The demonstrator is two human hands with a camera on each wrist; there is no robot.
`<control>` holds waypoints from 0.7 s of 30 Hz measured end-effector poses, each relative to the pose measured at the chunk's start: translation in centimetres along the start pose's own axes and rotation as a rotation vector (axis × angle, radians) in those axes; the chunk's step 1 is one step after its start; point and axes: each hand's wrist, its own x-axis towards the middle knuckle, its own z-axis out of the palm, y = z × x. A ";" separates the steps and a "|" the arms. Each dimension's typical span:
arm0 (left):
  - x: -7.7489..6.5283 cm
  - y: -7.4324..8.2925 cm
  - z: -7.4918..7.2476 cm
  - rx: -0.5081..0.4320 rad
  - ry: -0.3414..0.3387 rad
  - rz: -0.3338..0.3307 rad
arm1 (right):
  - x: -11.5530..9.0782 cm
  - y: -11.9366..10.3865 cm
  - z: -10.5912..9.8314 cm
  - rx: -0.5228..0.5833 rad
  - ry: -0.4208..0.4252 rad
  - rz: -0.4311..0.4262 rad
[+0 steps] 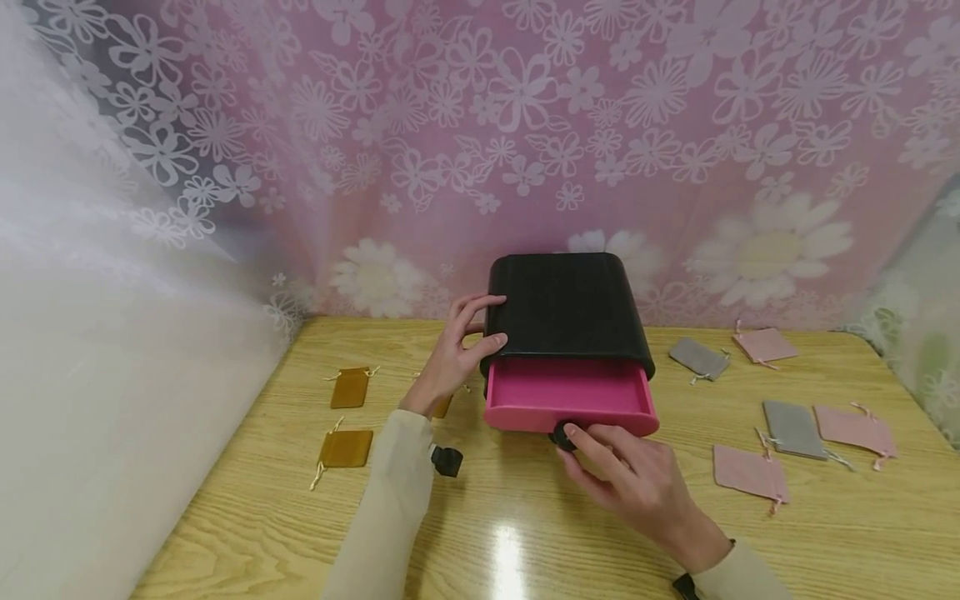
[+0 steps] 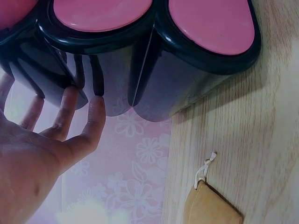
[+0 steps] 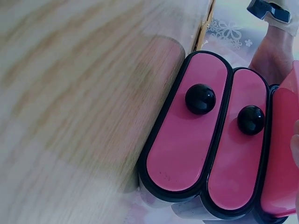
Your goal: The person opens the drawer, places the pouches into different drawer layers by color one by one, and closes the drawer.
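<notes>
A black drawer cabinet (image 1: 566, 304) with pink drawers stands at the back of the table. Its top drawer (image 1: 517, 418) is pulled partway out, and the bare pink inside shows. My right hand (image 1: 637, 475) pinches that drawer's round black knob (image 1: 559, 439) between thumb and fingers. Against the cabinet's left side rests my left hand (image 1: 459, 343), thumb and forefinger reaching over the top edge. Spread fingers (image 2: 96, 116) touch the glossy black wall in the left wrist view. Below, the middle drawer (image 3: 236, 172) and bottom drawer (image 3: 180, 149) are closed, as the right wrist view shows.
Mustard drawstring pouches (image 1: 350, 388) lie left, one partly behind my left arm. On the right are grey pouches (image 1: 795, 429) and pink pouches (image 1: 750, 472). A floral curtain (image 1: 480, 167) hangs right behind the cabinet on the wooden table (image 1: 285, 517).
</notes>
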 end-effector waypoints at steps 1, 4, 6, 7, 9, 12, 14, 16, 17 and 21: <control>0.0 0.0 0.0 -0.001 0.000 0.002 | 0.0 0.0 0.0 -0.001 0.003 -0.003; 0.0 0.0 0.0 -0.003 0.000 0.006 | 0.1 -0.1 -0.1 -0.001 0.006 -0.010; 0.0 0.0 0.0 -0.003 0.000 0.010 | 0.1 -0.1 -0.2 0.000 0.003 -0.011; 0.0 0.0 0.0 -0.003 0.000 0.010 | 0.0 -0.2 -0.3 0.001 0.002 -0.012; 0.0 0.0 0.0 -0.007 -0.001 0.007 | 0.0 -0.2 -0.3 0.004 0.006 -0.017; 0.0 0.0 -0.1 -0.008 -0.001 0.005 | -0.1 -0.3 -0.4 0.004 0.002 -0.022; -0.1 0.0 -0.1 -0.010 0.000 0.002 | -0.2 -0.3 -0.4 0.005 0.005 -0.027; -0.1 0.1 0.0 -0.013 0.002 0.003 | -0.2 -0.3 -0.5 0.005 0.004 -0.028; -0.1 0.0 0.0 -0.016 0.003 0.004 | -0.2 -0.3 -0.5 0.007 0.005 -0.027; 0.0 0.0 0.0 -0.014 0.002 0.013 | -0.1 -0.3 -0.5 0.021 0.015 -0.025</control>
